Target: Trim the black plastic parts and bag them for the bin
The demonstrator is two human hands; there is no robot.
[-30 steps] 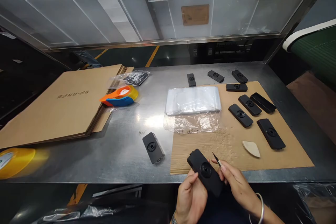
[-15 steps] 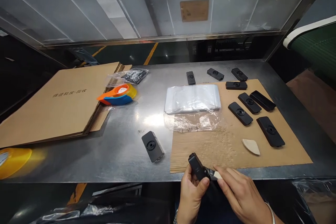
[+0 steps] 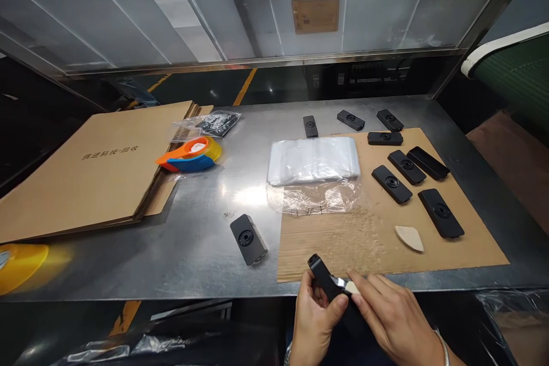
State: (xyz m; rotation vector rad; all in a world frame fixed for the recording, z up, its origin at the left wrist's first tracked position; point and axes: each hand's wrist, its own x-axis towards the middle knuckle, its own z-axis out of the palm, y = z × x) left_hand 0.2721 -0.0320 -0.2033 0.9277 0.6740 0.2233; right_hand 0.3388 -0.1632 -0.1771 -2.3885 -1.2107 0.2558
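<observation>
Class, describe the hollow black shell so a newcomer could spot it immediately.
On the metal table, find the brown cardboard sheet. Near its right edge, a slim black shell lies beside black cases. Its hollow side faces up, whereas they show round discs.

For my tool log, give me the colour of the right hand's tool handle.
The tool handle is off-white, seen best in the head view.

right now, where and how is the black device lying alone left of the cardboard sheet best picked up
Probably best pinched at mid-length across its two long sides, from above: the black device is a narrow block on the metal table, round fitting facing up, with nothing touching either long side.
</observation>
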